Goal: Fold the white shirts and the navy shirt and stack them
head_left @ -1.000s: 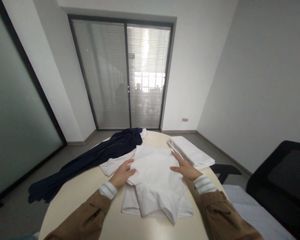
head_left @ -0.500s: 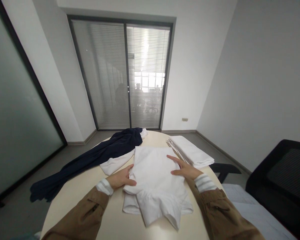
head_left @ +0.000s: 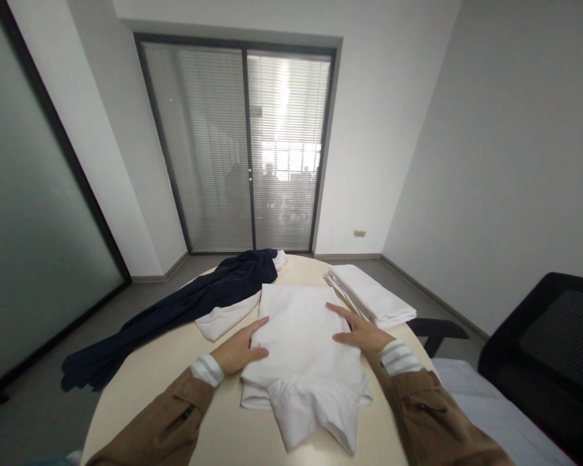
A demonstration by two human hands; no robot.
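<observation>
A partly folded white shirt lies on the round table in front of me, its near end bunched into a loose flap with wider layers beneath. On its left edge rests my left hand, thumb and fingers apart on the cloth. My right hand lies along the opposite edge with thumb and fingers spread, the fingertips on top of the fabric. Neither hand is closed round the shirt. Just beyond my right hand is a neatly folded white cloth stack.
A dark navy garment stretches across the table's left side and hangs over the edge. White fabric sticks out from under it. The pale round table has a black office chair to its right, with light cloth beside it.
My left hand has slid slightly right, further onto the shirt. The shirt's near flap has shifted a little to the right and toward me. My right hand has barely moved.
</observation>
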